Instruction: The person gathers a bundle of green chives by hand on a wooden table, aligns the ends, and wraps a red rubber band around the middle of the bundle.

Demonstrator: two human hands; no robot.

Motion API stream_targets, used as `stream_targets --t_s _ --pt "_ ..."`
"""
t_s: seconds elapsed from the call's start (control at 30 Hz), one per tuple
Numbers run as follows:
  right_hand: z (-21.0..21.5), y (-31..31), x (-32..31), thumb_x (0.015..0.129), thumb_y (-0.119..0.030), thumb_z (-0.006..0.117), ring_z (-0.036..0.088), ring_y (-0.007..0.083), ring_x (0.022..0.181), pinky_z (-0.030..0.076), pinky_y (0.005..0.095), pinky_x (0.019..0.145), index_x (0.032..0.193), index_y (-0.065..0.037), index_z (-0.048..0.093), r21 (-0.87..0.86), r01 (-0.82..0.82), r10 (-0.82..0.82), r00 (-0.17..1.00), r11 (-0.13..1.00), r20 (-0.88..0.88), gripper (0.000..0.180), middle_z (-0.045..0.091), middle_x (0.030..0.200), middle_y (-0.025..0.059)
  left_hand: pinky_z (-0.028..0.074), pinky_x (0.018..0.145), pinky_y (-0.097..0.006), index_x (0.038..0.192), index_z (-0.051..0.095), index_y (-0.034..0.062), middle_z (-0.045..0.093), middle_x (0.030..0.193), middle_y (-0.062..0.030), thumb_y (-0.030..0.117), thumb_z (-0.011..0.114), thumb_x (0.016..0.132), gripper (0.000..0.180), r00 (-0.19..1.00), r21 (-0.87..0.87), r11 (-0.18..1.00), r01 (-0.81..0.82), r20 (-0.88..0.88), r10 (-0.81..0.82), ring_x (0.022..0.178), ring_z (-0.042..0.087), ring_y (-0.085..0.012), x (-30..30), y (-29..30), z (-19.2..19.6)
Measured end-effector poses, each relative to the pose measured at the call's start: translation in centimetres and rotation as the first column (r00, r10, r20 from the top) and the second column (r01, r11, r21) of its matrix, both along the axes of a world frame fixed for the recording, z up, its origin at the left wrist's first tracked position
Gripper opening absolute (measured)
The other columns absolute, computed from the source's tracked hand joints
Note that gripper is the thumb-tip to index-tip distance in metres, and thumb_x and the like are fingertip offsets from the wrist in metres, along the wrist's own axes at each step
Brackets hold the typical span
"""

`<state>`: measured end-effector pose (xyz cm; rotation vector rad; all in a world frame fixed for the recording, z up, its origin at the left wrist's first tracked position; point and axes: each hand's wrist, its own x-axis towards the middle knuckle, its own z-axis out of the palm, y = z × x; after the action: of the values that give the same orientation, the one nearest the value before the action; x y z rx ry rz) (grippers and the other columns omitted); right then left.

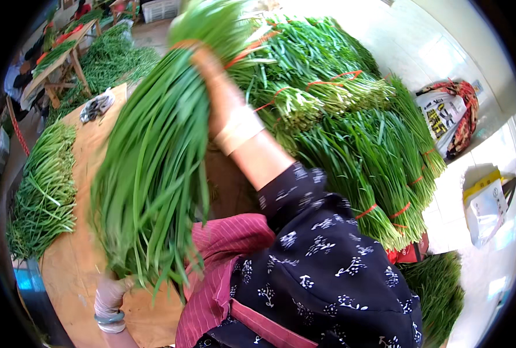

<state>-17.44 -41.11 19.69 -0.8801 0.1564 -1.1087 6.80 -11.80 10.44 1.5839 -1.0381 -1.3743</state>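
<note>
A big bunch of garlic chives (159,133) hangs in the air above the wooden table, its long green leaves pointing down toward me. Near its upper end, by an orange tie, my right hand (211,84) grips it; the hand is blurred by motion, and a pale band circles the wrist. At the lower left my left hand (114,287), with a whitish covering and a bluish bracelet, is beside the hanging leaf tips. The leaves hide most of its fingers, so I cannot see whether it touches them.
Tied chive bunches (350,139) form a high pile to the right. Loose chives (46,191) lie along the left of the wooden table (89,255), with a crumpled dark-and-white item (96,105) at its far end. Bags (484,203) rest at far right; another wooden table (66,55) stands behind.
</note>
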Motion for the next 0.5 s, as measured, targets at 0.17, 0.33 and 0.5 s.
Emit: stream_targets --t_s 0.17,0.33,0.5 --pt "8.6 -6.4 -17.3 0.088 -0.043 0.051 0.056 0.0272 0.107 0.043 0.0402 0.092 0.123 -0.02 0.052 -0.243 0.166 -0.112 0.969 0.956 0.222 0.042 0.059 0.116 0.0163 0.048 0.075 -0.027 0.133 0.041 0.0051 0.06 0.091 -0.0054 0.021 0.063 0.083 0.057 0.983 -0.111 0.982 -0.152 0.09 0.162 0.078 0.057 -0.0122 2.6 -4.0 0.4" --pt "14.2 -4.4 -42.5 0.082 -0.049 0.054 0.046 0.0278 0.114 0.033 0.0488 0.1 0.124 -0.015 0.047 -0.182 0.945 -0.917 0.313 0.273 0.248 0.055 0.049 0.128 0.0071 0.045 0.071 -0.02 0.132 0.044 0.0113 0.058 0.092 0.0019 0.024 0.063 0.083 0.054 0.901 -0.136 0.896 -0.423 0.039 0.432 0.075 0.053 -0.0052 6.2 -7.4 3.4" --pt "6.8 0.6 -57.3 0.088 -0.053 0.041 0.041 0.0254 0.122 0.027 0.0389 0.105 0.133 -0.016 0.042 -0.159 0.987 -0.998 -0.039 -0.03 -0.053 0.059 0.044 0.136 0.007 0.045 0.075 -0.022 0.133 0.041 0.0121 0.058 0.096 0.0028 0.032 0.064 0.083 0.058 0.812 -0.184 0.791 -0.584 -0.138 0.567 0.083 0.054 -0.0064 8.5 -6.1 2.1"
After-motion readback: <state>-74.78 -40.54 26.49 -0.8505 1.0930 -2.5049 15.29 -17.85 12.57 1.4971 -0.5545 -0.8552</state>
